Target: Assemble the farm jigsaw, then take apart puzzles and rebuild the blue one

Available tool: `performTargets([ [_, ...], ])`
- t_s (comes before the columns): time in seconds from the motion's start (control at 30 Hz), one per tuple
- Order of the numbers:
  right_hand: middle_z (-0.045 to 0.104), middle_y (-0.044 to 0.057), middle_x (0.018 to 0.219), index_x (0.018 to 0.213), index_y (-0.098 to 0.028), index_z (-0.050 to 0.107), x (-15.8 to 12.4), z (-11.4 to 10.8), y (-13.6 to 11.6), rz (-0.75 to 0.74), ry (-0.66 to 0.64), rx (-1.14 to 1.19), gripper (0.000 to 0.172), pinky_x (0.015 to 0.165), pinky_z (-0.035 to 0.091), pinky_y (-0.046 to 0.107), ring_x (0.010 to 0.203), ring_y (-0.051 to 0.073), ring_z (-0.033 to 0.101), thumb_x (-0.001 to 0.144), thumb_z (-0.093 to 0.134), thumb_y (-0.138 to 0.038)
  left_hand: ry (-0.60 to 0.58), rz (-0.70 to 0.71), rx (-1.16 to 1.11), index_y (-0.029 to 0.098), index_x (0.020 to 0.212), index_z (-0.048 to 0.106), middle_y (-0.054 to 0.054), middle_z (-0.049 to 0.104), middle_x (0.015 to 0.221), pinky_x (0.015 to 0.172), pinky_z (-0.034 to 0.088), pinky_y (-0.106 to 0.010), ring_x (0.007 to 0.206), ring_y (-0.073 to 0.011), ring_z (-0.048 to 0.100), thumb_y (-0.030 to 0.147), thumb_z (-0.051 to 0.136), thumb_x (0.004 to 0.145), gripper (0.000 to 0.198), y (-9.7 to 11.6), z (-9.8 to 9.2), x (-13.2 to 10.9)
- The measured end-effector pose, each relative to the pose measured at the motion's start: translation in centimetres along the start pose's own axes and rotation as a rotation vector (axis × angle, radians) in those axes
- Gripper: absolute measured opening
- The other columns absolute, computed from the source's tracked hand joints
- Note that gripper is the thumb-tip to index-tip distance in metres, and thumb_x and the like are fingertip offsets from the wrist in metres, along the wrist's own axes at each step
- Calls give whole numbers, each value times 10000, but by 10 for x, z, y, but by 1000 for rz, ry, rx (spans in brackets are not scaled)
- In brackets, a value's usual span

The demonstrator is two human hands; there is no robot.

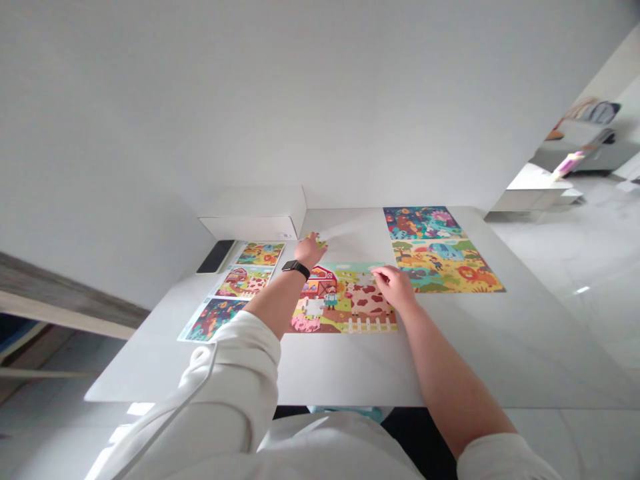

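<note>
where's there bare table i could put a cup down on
Most room: the table's right side, beyond the lion picture. Also the front strip before the farm puzzle, and behind it, between left hand and dark-blue picture. Crowded: back left, with phone, small pictures, white box.

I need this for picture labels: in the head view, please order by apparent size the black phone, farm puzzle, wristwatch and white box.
Largest to smallest:
Farm puzzle
White box
Black phone
Wristwatch
Real sizes may differ, because nearness to the camera varies.
</note>
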State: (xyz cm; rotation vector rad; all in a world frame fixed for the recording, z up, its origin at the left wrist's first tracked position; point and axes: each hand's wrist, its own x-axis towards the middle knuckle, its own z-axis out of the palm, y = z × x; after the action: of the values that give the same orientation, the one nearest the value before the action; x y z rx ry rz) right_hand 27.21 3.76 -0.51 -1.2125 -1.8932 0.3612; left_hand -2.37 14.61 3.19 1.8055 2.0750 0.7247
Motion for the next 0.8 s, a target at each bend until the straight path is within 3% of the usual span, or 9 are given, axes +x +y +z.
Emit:
performTargets([
  [0.2, 830, 83, 1057, 1011, -260, 787, 1, -3, -2, 19, 20, 16, 227, 891, 602, 372, 957, 249, 772, 1024, 562, -290, 33, 91, -31, 140, 1089, 554, -162, 728, 1150, 1017, 471, -370, 1075, -239, 675, 202, 800, 939, 295, 4, 15, 9],
  [0.3, 832, 81, 1050, 1005, -266, 792, 2, -4, -2, 37, 32, 4, 243, 868, 602, 364, 929, 244, 767, 1027, 554, -309, 0, 150, 48, 144, 1229, 574, -204, 685, 1293, 1012, 515, -403, 1138, -293, 684, 108, 807, 874, 426, 7, 9, 6],
  [0.4, 831, 85, 1030, 998, -265, 795, 3, -5, -4, 37, 33, 6, 251, 847, 597, 366, 904, 247, 761, 1024, 554, -333, 12, 264, 31, 179, 1333, 583, -182, 642, 1392, 1054, 528, -400, 1208, -288, 679, 67, 726, 888, 481, 15, -5, -6],
  [0.6, 819, 78, 945, 1110, -259, 771, 3, -6, -11, 179, 17, 147, 285, 796, 585, 369, 813, 246, 741, 1002, 600, -460, 47, 607, -198, 201, 1402, 562, -122, 666, 1362, 1016, 571, -356, 1099, -213, 727, 100, 673, 901, 524, 34, -29, -69],
  [0.7, 811, 55, 938, 1182, -262, 725, -1, -4, -22, 276, -55, 336, 408, 762, 580, 345, 803, 230, 737, 1004, 591, -603, 62, 642, -326, 222, 1414, 562, -99, 681, 1335, 998, 577, -326, 1065, -184, 738, 87, 642, 913, 525, 44, -28, -111],
  [0.8, 784, 37, 924, 1094, -266, 704, -4, -4, -36, 311, -123, 470, 481, 673, 549, 301, 794, 213, 715, 985, 576, -716, 41, 624, -411, 239, 1404, 576, -87, 694, 1318, 997, 580, -316, 1092, -185, 738, 75, 629, 911, 522, 54, -18, -145],
])
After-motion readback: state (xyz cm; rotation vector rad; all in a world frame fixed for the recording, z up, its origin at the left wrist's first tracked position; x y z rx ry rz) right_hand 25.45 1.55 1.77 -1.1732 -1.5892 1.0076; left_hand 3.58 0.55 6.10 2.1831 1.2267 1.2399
